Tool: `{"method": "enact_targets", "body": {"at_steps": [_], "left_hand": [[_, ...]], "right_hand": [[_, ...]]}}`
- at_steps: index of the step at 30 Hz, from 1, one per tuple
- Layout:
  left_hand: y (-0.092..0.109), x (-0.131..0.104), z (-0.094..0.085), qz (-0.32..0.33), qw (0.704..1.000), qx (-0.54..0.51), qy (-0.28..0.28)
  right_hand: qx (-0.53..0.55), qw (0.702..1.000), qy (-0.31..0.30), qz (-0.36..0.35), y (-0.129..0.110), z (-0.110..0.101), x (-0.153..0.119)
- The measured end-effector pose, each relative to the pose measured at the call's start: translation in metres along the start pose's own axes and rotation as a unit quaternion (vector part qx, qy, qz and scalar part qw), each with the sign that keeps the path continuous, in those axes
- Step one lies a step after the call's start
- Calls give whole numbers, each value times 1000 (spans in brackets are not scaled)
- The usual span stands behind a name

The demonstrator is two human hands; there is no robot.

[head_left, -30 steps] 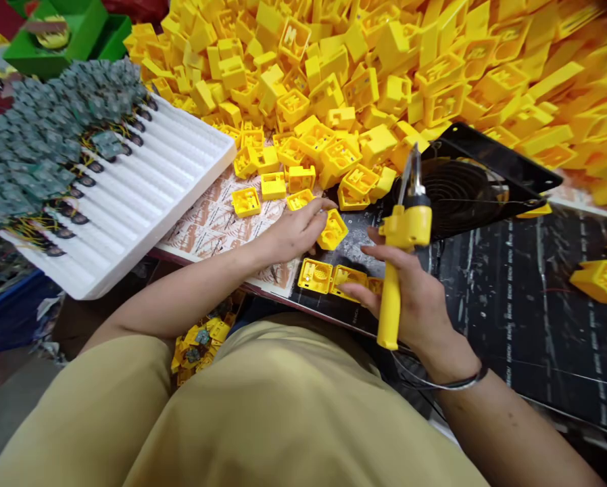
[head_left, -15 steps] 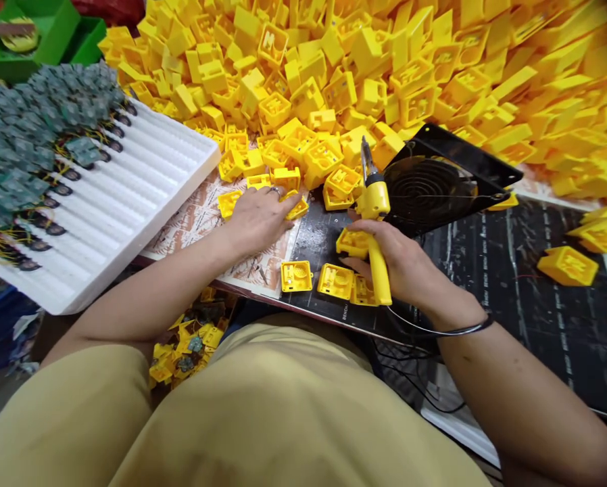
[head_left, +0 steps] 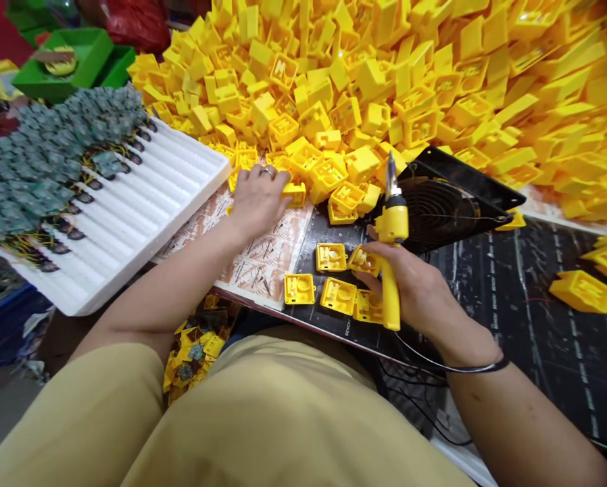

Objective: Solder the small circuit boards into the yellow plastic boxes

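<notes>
The right hand [head_left: 420,281] gripped a yellow metal-tipped tool [head_left: 391,294] over the black tabletop [head_left: 511,284], square yellow plastic boxes [head_left: 338,295] at its left. A white foam tray [head_left: 151,203] lay left of the left hand [head_left: 259,198], whose grip was unclear.

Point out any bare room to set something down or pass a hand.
Widest: the black board, between the right hand and the yellow casing at right. Smaller: the patterned sheet, between the foam tray and the open casings. Crowded: the yellow pile behind the left hand, and around the yellow tool.
</notes>
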State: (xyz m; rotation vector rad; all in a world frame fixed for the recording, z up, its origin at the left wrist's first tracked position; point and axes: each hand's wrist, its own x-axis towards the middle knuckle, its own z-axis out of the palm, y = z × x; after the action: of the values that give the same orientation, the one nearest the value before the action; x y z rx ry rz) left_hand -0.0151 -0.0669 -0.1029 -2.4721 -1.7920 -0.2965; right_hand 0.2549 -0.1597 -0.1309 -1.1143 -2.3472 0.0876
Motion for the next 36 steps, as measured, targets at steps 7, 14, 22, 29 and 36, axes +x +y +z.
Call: {"method": "enact_targets", "body": {"at_steps": [7, 14, 22, 29, 36], "left_hand": [[-1, 9, -25, 153, 978, -24, -143], [4, -10, -23, 305, 913, -117, -245], [23, -44, -9, 73, 982, -44, -167], [16, -48, -7, 193, 941, -181, -211], [33, -89, 15, 225, 950, -189, -107]], "right_hand": [[5, 1000, -6, -4, 0, 2, 2], [41, 999, 1, -30, 1, -3, 6], [91, 994, -34, -42, -1, 25, 27], [130, 989, -57, -26, -10, -3, 10], [111, 992, -51, -42, -10, -12, -24]]}}
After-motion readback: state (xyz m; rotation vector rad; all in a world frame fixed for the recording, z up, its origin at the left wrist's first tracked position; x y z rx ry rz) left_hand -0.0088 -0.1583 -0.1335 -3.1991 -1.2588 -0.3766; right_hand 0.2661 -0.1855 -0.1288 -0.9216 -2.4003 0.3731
